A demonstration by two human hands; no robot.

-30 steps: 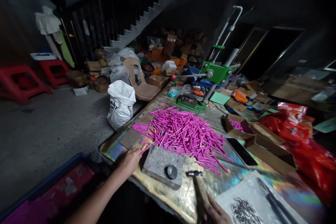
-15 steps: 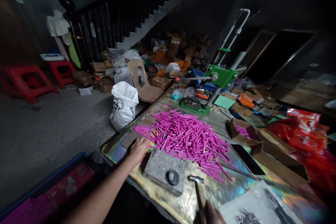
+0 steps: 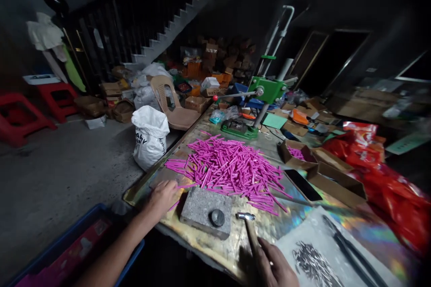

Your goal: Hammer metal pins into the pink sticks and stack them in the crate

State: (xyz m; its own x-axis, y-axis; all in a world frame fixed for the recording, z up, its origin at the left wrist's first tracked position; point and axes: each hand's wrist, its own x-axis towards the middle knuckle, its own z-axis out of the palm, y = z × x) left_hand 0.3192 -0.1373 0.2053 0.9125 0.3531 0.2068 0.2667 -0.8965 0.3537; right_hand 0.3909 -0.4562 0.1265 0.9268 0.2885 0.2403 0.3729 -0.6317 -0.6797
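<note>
My left hand [image 3: 162, 199] is low over the near left part of the table, fingers curled, with a thin pink stick [image 3: 186, 186] at its fingertips. Another pink stick [image 3: 173, 206] shows below the palm. Beside that hand sits a grey stone block [image 3: 202, 208] bearing a small dark round metal piece [image 3: 217, 218]. A large heap of pink sticks [image 3: 232, 163] spreads behind the block. My right hand [image 3: 274, 264] is wrapped round the wooden handle of a small hammer [image 3: 251, 231], whose metal head rests near the block. A tiny pale spot shows at its fingers, too small to name.
Right of my right hand, a pale sheet [image 3: 286, 246] carries small metal pieces [image 3: 314, 264] and black-handled pliers [image 3: 353, 251]. A phone [image 3: 303, 184], cardboard boxes [image 3: 336, 184] and red bags [image 3: 387, 193] lie beyond. A green hand press [image 3: 267, 89] stands at the back.
The view has swung right, showing more of the pliers and metal pieces. My left hand has curled at a pink stick. More of my right hand shows, still on the hammer.
</note>
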